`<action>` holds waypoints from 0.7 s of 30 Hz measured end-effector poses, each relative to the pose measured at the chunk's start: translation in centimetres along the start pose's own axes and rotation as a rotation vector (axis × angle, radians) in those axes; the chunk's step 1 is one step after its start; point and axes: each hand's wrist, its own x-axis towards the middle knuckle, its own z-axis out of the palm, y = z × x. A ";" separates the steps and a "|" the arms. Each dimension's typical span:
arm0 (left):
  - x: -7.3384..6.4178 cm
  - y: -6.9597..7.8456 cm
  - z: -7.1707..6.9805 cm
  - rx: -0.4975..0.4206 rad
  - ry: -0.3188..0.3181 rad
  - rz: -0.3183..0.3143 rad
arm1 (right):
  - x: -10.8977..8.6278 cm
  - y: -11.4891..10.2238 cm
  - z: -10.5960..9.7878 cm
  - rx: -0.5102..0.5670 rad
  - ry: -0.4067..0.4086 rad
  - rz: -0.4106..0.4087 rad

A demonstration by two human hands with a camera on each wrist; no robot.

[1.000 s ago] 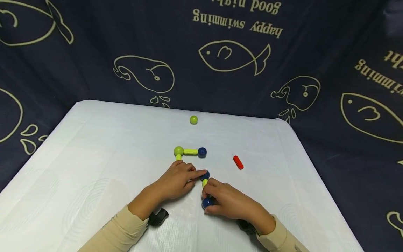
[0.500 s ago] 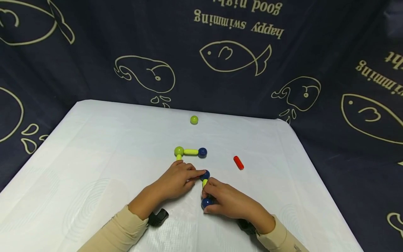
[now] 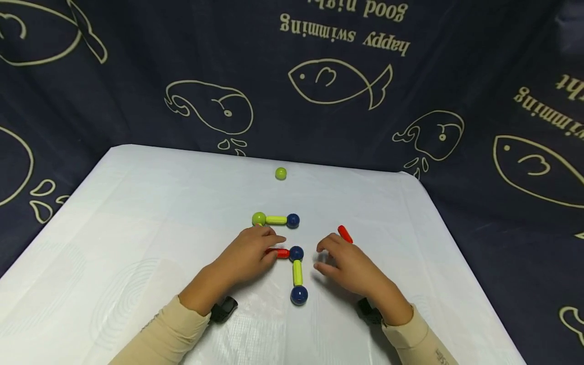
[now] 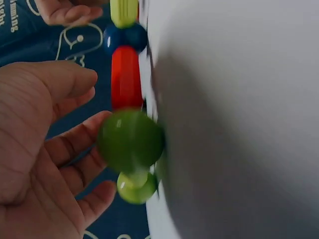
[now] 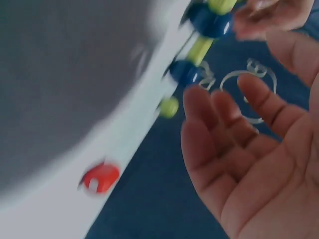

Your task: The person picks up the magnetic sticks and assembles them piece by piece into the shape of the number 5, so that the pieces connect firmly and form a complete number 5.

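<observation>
My left hand [image 3: 248,253] lies over the left part of a magnetic stick-and-ball build, fingers relaxed and gripping nothing. In the left wrist view its fingers are beside a green ball [image 4: 130,142] at the end of a red stick [image 4: 126,77]; the head view hides that ball. The red stick meets a blue ball [image 3: 296,253], from which a yellow-green stick [image 3: 297,272] runs to a nearer blue ball [image 3: 298,295]. Farther back, a green ball [image 3: 258,218], a yellow-green stick [image 3: 276,219] and a blue ball [image 3: 293,220] form a row. My right hand [image 3: 349,266] holds nothing, right of the build, fingers loosely bent.
A loose red stick [image 3: 344,234] lies just beyond my right hand. One loose green ball [image 3: 281,174] sits near the far edge of the white table [image 3: 182,187]. Behind the table hangs a dark blue cloth [image 3: 255,40] with fish drawings.
My right hand has let go of the yellow-green stick and near blue ball and moved right. My left index finger has come off the middle blue ball, and the red stick now shows.
</observation>
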 end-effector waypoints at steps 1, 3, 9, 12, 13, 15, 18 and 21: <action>-0.1 -0.1 -0.3 0.006 -0.005 -0.032 | 0.0 0.4 -0.2 -0.021 0.034 0.019; -0.2 -0.2 -0.8 0.010 -0.025 -0.092 | 0.0 1.2 -0.7 -0.053 0.095 0.059; -0.4 -0.5 -2.2 -0.014 -0.124 -0.193 | -0.4 3.4 -1.2 -0.089 0.111 0.216; -0.6 -0.6 -2.5 -0.036 -0.171 -0.212 | -0.5 4.1 -1.0 -0.076 0.062 0.270; -0.6 -0.7 -2.5 -0.043 -0.182 -0.214 | -0.5 4.3 -0.9 -0.070 0.046 0.278; -0.7 -0.9 -2.5 -0.048 -0.199 -0.215 | -0.5 4.5 -0.7 -0.067 0.014 0.279; -0.8 -1.1 -2.5 -0.049 -0.203 -0.204 | -0.4 4.6 -0.5 -0.076 -0.019 0.265; -0.8 -1.4 -2.5 -0.060 -0.205 -0.200 | -0.4 4.7 -0.4 -0.084 -0.020 0.244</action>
